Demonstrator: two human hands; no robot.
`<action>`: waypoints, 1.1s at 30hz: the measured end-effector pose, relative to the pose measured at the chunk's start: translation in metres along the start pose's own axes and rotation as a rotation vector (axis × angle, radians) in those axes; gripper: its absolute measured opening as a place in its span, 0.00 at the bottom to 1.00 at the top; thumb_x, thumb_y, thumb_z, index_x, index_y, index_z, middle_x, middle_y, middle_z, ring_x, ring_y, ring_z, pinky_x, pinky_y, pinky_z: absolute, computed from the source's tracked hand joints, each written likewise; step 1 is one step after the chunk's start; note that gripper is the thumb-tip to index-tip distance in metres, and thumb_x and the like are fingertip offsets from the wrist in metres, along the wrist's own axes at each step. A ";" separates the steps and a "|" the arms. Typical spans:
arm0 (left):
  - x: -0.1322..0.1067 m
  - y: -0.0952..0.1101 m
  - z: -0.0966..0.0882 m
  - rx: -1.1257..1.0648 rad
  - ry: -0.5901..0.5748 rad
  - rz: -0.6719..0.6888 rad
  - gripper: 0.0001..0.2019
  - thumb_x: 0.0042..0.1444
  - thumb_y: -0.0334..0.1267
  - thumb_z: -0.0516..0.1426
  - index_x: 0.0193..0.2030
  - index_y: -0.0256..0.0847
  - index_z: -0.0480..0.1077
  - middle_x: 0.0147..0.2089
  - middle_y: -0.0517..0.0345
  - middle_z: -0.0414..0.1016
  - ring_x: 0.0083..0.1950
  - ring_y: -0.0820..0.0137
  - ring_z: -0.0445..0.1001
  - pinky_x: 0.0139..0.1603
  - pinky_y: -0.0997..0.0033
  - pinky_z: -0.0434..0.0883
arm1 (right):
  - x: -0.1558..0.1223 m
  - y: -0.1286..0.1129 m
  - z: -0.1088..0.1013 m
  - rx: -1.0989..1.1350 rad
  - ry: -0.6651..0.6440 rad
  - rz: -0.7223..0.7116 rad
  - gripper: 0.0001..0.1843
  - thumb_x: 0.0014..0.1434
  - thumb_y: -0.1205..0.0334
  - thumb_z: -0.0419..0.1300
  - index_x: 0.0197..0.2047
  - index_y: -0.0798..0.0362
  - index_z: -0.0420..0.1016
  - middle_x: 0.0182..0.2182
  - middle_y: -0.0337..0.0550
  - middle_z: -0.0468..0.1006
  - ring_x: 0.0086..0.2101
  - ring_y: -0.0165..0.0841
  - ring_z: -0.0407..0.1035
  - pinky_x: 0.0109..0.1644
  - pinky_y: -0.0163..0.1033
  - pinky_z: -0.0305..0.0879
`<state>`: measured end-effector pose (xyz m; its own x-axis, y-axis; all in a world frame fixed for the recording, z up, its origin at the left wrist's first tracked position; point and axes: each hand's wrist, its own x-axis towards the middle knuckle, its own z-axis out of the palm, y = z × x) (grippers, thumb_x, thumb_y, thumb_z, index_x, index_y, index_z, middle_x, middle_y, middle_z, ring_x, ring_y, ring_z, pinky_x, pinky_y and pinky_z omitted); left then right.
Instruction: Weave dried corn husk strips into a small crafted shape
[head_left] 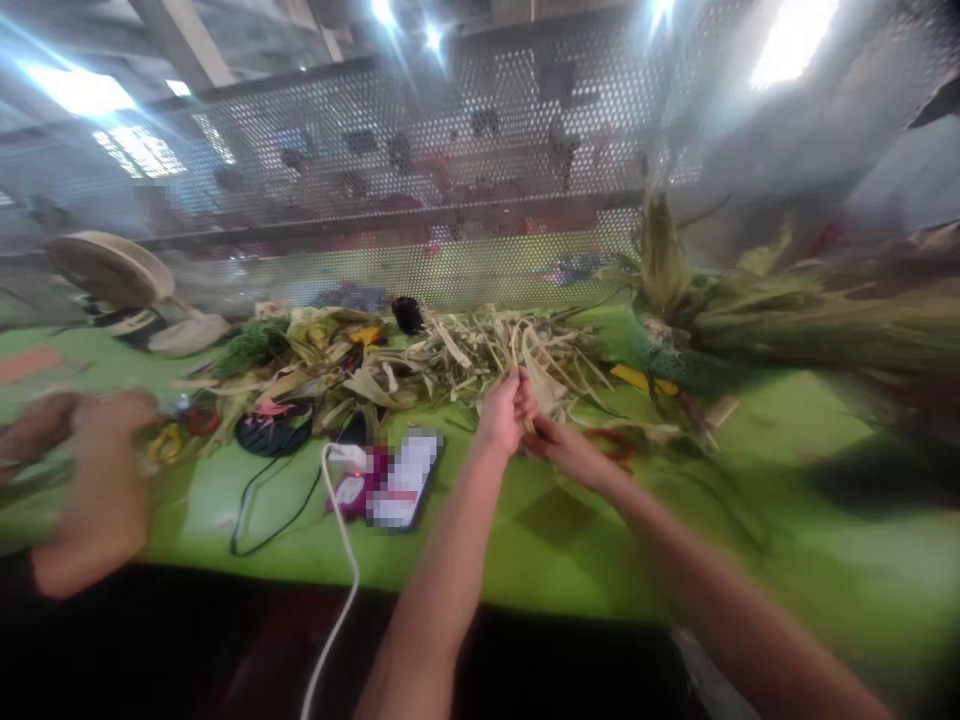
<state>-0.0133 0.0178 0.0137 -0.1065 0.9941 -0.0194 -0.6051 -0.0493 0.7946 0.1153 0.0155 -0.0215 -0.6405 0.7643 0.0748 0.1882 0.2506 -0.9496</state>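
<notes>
My left hand (504, 412) is closed on pale dry husk strips (517, 345), which rise above its fingers. Just to its lower right, my right hand (559, 445) pinches the lower end of the same strips. Blur hides the exact finger positions. Behind both hands lies a loose heap of pale dry husk pieces (450, 345) on the green tabletop (495, 545). A red ring-like shape (611, 440), perhaps scissor handles, lies right of my right hand.
A phone (412, 485) lies left of my forearm beside a purple box (351, 494) with a white cable. A co-worker's arms (105, 480) are at the left. Behind the table stands a perforated metal panel (450, 150); a large green leaf bundle (780, 325) lies right.
</notes>
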 end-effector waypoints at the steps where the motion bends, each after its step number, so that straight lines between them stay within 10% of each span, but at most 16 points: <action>1: 0.000 -0.001 -0.002 0.082 0.014 0.024 0.14 0.58 0.48 0.58 0.33 0.39 0.64 0.20 0.70 0.51 0.17 0.81 0.46 0.19 0.79 0.49 | -0.001 -0.002 -0.006 -0.060 0.002 0.014 0.15 0.57 0.51 0.60 0.39 0.54 0.70 0.28 0.37 0.69 0.29 0.29 0.60 0.34 0.36 0.57; 12: -0.008 -0.027 0.007 1.355 -0.202 0.236 0.14 0.64 0.42 0.49 0.51 0.42 0.69 0.38 0.49 0.77 0.42 0.60 0.75 0.44 0.64 0.67 | -0.002 -0.020 -0.048 0.377 0.530 -0.008 0.20 0.44 0.48 0.69 0.35 0.54 0.75 0.26 0.38 0.73 0.27 0.29 0.63 0.32 0.35 0.61; 18: -0.004 -0.026 0.008 0.810 -0.313 0.159 0.15 0.64 0.48 0.50 0.45 0.41 0.72 0.44 0.52 0.77 0.47 0.66 0.74 0.48 0.69 0.69 | 0.000 -0.015 -0.051 0.477 0.605 0.025 0.18 0.41 0.50 0.70 0.29 0.54 0.76 0.23 0.37 0.74 0.26 0.29 0.66 0.34 0.36 0.63; 24: 0.000 -0.028 0.007 0.473 -0.287 -0.083 0.14 0.55 0.48 0.60 0.38 0.38 0.73 0.27 0.61 0.69 0.24 0.78 0.61 0.25 0.77 0.59 | 0.000 -0.017 -0.049 0.432 0.602 -0.026 0.17 0.40 0.51 0.71 0.29 0.54 0.77 0.25 0.38 0.76 0.26 0.28 0.65 0.34 0.35 0.64; 33: 0.012 -0.010 -0.008 0.347 -0.029 0.147 0.12 0.51 0.44 0.61 0.27 0.37 0.69 0.17 0.68 0.54 0.18 0.82 0.51 0.19 0.80 0.49 | -0.010 -0.020 -0.068 -0.100 0.576 -0.061 0.16 0.55 0.56 0.62 0.44 0.55 0.77 0.33 0.41 0.79 0.33 0.32 0.70 0.39 0.36 0.66</action>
<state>-0.0143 0.0294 0.0006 -0.1467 0.9815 0.1230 -0.2815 -0.1607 0.9460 0.1685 0.0437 0.0180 -0.1503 0.9393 0.3085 0.2505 0.3381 -0.9072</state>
